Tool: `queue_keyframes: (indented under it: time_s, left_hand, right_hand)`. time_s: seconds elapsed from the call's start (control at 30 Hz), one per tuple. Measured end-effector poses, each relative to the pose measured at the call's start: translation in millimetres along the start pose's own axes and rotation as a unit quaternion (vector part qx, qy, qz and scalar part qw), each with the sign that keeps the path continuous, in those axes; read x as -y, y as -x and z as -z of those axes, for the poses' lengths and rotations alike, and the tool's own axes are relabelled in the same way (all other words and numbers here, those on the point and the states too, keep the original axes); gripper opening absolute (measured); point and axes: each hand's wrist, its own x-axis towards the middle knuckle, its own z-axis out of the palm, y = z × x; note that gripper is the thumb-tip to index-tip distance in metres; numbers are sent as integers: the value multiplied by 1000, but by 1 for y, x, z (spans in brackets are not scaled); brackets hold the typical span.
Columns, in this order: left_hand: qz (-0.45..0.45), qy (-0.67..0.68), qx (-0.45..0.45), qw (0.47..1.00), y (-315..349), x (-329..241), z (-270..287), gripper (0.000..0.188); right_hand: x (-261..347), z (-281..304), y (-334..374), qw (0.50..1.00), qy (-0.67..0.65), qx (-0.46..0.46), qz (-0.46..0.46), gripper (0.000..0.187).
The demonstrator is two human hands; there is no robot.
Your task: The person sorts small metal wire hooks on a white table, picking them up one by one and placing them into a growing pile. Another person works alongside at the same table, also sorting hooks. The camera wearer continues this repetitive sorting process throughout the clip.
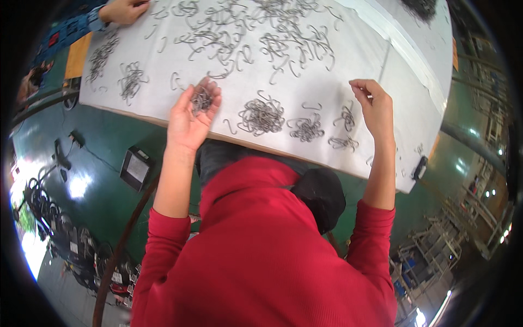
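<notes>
My left hand (187, 126) lies palm up over the front edge of the white table (365, 41). Its fingers curl round a clump of small curved metal hooks (201, 101). To the right, my right hand (377, 109) is raised over the table with thumb and fingertips pinched together; anything between them is too small to tell. Beside it on the left are two small groups of hooks, one (347, 118) behind the other (343, 143). Between my hands sit a bigger heap of hooks (261, 116) and a medium heap (306, 128).
Many loose hooks (218, 32) spread across the table's far part. Two more heaps lie at the left, one (132, 82) nearer me. Another person's hand (124, 11) rests at the far left. A small black object (420, 168) sits at the right corner. A black bin (135, 168) stands on the green floor.
</notes>
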Motion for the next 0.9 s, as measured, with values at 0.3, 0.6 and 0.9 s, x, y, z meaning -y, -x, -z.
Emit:
queue_keyframes:
  time_s: [0.3, 0.6, 0.9]
  left_hand:
    - [-24, -3, -28, 999, 7, 3, -9, 36]
    - [-43, -56, -84, 994, 10, 3, -13, 37]
    - [-31, -48, -70, 996, 13, 3, -14, 37]
  right_hand:
    - [63, -80, -83, 954, 110, 50, 274, 35]
    - [75, -88, -100, 946, 115, 21, 302, 44]
    - [94, -115, -116, 914, 187, 15, 359, 42]
